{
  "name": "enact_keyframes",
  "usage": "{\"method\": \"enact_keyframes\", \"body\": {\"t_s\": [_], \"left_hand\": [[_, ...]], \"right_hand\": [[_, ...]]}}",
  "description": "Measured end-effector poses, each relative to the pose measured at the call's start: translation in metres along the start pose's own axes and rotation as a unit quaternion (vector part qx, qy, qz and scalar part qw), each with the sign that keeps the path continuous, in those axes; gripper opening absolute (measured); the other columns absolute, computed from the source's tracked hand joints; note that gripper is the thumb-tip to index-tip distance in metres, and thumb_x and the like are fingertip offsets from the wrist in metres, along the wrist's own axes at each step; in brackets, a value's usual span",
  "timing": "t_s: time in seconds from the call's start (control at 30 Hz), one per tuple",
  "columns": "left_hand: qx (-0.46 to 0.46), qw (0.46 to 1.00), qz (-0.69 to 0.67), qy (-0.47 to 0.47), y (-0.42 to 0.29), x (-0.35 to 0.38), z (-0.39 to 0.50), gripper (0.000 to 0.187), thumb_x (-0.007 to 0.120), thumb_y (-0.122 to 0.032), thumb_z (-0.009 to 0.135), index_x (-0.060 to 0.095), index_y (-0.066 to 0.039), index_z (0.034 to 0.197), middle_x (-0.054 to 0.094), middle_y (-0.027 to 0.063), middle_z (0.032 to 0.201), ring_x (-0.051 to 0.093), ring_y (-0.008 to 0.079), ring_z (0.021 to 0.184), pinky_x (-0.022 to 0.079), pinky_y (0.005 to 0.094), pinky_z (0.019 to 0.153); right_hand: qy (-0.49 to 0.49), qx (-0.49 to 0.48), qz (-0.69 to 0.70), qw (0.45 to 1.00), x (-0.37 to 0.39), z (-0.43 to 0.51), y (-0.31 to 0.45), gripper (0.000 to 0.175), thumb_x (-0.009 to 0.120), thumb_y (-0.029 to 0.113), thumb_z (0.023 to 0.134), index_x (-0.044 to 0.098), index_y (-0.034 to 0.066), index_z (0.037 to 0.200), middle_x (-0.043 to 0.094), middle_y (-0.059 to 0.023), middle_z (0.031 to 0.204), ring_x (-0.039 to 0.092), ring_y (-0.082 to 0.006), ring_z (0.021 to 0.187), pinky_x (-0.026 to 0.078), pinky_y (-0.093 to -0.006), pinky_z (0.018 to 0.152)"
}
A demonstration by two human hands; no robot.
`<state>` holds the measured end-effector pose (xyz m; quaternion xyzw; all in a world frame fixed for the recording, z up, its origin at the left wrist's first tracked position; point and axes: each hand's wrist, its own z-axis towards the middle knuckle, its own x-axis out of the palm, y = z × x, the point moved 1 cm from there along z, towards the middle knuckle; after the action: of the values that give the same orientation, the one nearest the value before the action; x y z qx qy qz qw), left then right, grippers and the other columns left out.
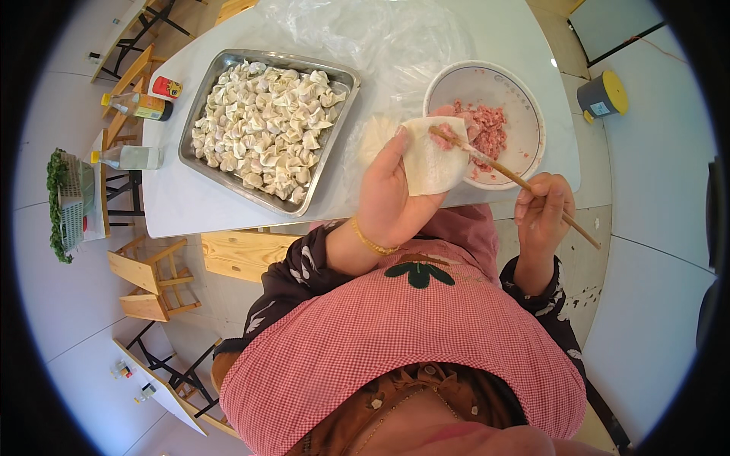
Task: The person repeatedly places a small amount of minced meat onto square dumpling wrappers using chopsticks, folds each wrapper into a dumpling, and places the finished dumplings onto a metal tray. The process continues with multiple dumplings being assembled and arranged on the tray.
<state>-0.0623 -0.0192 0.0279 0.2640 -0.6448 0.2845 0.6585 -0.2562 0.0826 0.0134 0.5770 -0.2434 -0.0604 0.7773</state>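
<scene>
My left hand (390,196) holds a pale, square dough wrapper (433,165), with more wrappers perhaps beneath it. A dab of pink minced meat (443,137) lies near the wrapper's upper edge. Pinched in my right hand (544,208) is a wooden chopstick (513,178), its far tip touching that dab; whether it is one stick or a pair I cannot tell. Behind the wrapper stands a white bowl (527,137) with a blue rim line, holding minced meat (491,134). To the left, folded wontons (268,125) fill much of a rectangular metal tray (197,108).
Clear plastic sheeting (365,34) covers part of the white table (171,211). At its left end are a dark sauce bottle (140,106), a clear bottle (131,158) and a red container (166,87). A wooden stool (245,251) stands below the near edge; a yellow-lidded bin (601,96) is at right.
</scene>
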Motion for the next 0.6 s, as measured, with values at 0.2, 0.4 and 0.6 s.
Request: {"method": "enact_keyframes", "body": {"t_s": [0.2, 0.4, 0.6], "left_hand": [[0.002, 0.992, 0.026, 0.124, -0.001, -0.003, 0.007, 0.03, 0.047, -0.022, 0.097, 0.049, -0.005, 0.121, 0.054, 0.0063, 0.102, 0.047, 0.0288, 0.121, 0.036, 0.0484, 0.105], [0.024, 0.99, 0.14, 0.015, -0.005, 0.001, 0.004, 0.03, 0.055, -0.003, 0.089, 0.05, -0.004, 0.119, 0.056, 0.0058, 0.103, 0.051, 0.0275, 0.117, 0.044, 0.0455, 0.1], [0.029, 0.982, 0.184, -0.001, -0.013, 0.01, 0.008, 0.045, 0.044, 0.008, 0.087, 0.042, 0.002, 0.131, 0.051, 0.0176, 0.13, 0.049, 0.0317, 0.124, 0.04, 0.0475, 0.107]], "right_hand": [[0.007, -0.003, 0.012, 1.0, 0.003, -0.006, -0.001, 0.036, 0.046, 0.03, 0.101, 0.054, -0.0016, 0.086, 0.057, -0.0133, 0.071, 0.053, -0.0156, 0.05, 0.041, -0.0243, 0.042], [0.075, -0.066, -0.007, 0.995, 0.005, -0.005, 0.003, 0.036, 0.051, 0.03, 0.099, 0.056, -0.0027, 0.085, 0.057, -0.0144, 0.075, 0.055, -0.0165, 0.053, 0.046, -0.0269, 0.046], [0.093, -0.085, -0.011, 0.992, 0.008, -0.003, 0.001, 0.034, 0.053, 0.028, 0.098, 0.058, -0.0036, 0.089, 0.057, -0.0143, 0.078, 0.058, -0.0171, 0.058, 0.047, -0.027, 0.048]]}}
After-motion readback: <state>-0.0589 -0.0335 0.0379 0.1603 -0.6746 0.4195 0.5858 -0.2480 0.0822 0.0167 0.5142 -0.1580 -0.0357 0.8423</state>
